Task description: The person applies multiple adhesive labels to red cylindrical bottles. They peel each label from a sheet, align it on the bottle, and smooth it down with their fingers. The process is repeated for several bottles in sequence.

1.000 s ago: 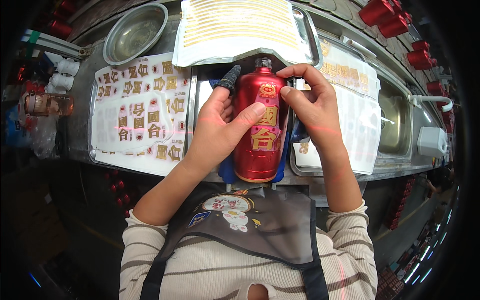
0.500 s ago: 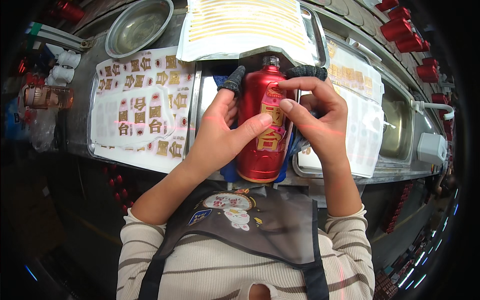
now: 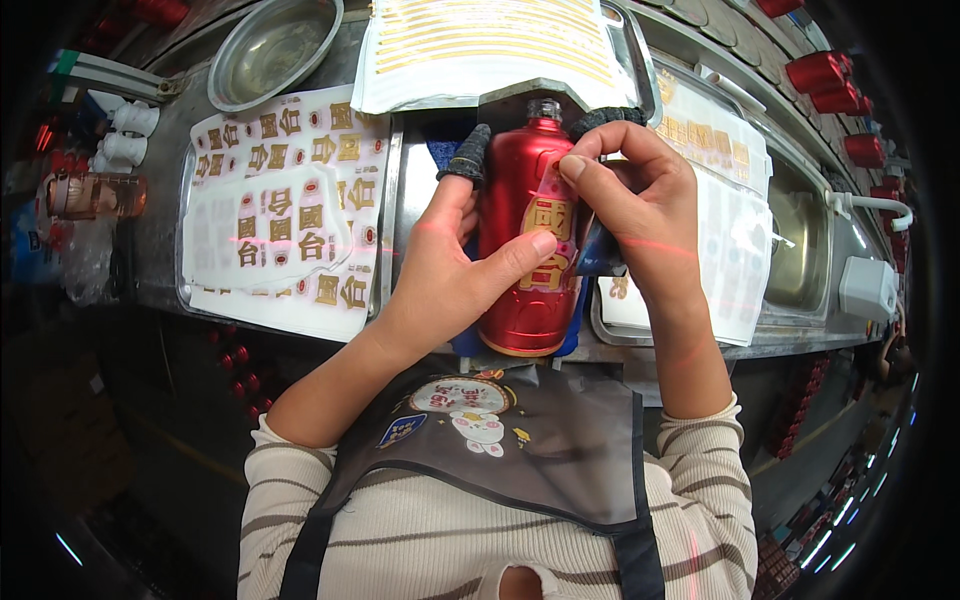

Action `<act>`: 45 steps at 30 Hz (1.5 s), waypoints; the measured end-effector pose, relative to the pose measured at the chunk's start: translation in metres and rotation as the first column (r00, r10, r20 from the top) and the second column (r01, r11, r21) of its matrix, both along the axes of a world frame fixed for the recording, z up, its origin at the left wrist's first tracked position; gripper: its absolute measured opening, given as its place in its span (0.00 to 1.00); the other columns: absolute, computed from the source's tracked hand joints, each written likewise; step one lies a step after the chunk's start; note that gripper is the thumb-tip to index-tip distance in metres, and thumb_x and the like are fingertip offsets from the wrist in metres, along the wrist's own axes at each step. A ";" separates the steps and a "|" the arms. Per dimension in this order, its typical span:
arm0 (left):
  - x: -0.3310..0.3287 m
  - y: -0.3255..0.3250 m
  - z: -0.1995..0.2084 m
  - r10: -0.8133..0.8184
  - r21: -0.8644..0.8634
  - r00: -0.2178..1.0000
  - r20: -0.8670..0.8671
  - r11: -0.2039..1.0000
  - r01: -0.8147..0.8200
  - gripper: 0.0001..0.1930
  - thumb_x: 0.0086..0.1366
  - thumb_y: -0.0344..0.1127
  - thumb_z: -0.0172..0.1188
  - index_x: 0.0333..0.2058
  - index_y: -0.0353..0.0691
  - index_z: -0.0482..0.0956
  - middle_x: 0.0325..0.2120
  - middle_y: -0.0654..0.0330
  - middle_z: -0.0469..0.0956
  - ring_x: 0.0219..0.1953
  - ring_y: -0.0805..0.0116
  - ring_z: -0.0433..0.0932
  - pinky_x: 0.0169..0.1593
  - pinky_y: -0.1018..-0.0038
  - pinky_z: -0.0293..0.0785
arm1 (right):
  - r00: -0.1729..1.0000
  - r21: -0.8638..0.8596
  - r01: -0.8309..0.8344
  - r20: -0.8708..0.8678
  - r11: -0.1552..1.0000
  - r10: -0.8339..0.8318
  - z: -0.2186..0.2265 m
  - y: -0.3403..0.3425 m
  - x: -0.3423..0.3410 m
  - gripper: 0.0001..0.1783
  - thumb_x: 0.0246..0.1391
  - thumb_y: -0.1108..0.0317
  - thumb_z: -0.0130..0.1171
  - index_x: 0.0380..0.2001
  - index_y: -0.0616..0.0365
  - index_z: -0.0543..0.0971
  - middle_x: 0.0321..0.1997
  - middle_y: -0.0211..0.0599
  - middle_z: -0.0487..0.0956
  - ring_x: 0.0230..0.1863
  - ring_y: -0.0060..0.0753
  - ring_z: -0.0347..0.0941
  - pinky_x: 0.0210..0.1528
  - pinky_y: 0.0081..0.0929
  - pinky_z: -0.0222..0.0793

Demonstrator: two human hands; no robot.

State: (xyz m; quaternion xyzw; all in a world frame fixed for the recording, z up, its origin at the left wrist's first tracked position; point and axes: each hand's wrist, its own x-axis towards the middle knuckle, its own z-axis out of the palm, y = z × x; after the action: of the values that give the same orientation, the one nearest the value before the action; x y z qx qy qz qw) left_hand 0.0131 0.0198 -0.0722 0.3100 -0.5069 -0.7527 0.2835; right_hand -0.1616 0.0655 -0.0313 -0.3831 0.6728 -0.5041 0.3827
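A glossy red bottle [image 3: 512, 190] with a bare threaded glass neck lies lengthwise before me, its neck pointing away. My left hand [image 3: 440, 270] grips its left side, thumb pressed on the front and a black finger cot on one raised finger. On the bottle's face is a gold-character transfer label [image 3: 548, 218]. Its upper end is pinched between thumb and forefinger of my right hand [image 3: 645, 205], where a strip of thin clear film seems to stand off the surface. Another right finger wears a dark cot behind. The lower label is partly covered by my left thumb.
Trays of printed label sheets lie to the left [image 3: 265, 230] and right [image 3: 725, 255]. A stack of gold-striped sheets [image 3: 485, 50] is at the back. A metal bowl [image 3: 275, 55] stands far left; a sink [image 3: 798, 235] and white jug [image 3: 867, 287] are at right.
My right thumb and forefinger have closed together at the label's top and drawn the film edge slightly up. The left hand keeps its hold with little movement.
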 end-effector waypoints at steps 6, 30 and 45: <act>-0.002 0.000 0.000 0.008 0.000 1.000 0.029 1.000 -0.008 0.33 0.60 0.36 0.72 0.58 0.28 0.64 0.50 0.49 0.76 0.52 0.66 0.77 0.57 0.69 0.73 | 0.999 0.034 0.040 0.024 0.999 -0.041 0.001 -0.002 0.001 0.07 0.51 0.70 0.69 0.29 0.63 0.81 0.35 0.28 0.74 0.30 0.12 0.72 0.33 0.12 0.68; -0.020 -0.025 -0.001 0.091 -0.082 0.996 0.026 0.993 -0.088 0.17 0.66 0.35 0.66 0.47 0.31 0.74 0.41 0.56 0.81 0.44 0.74 0.78 0.49 0.76 0.75 | 0.996 0.006 0.089 0.018 0.996 -0.089 -0.005 0.007 0.013 0.16 0.59 0.72 0.62 0.50 0.60 0.75 0.29 0.25 0.80 0.27 0.07 0.73 0.31 0.08 0.64; -0.026 -0.023 0.004 0.109 0.037 0.993 -0.045 0.994 -0.108 0.16 0.67 0.34 0.65 0.49 0.31 0.77 0.42 0.56 0.83 0.42 0.76 0.81 0.46 0.78 0.78 | 0.972 0.020 0.095 0.213 0.995 -0.097 -0.005 0.013 0.015 0.17 0.60 0.74 0.63 0.51 0.61 0.73 0.36 0.34 0.82 0.27 0.10 0.75 0.27 0.10 0.67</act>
State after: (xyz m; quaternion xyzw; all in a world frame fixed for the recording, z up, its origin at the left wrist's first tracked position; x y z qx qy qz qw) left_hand -0.0127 -0.0032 -0.0679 0.3240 -0.4695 -0.7519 0.3305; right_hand -0.1463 0.0784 -0.0364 -0.2920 0.6481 -0.5567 0.4299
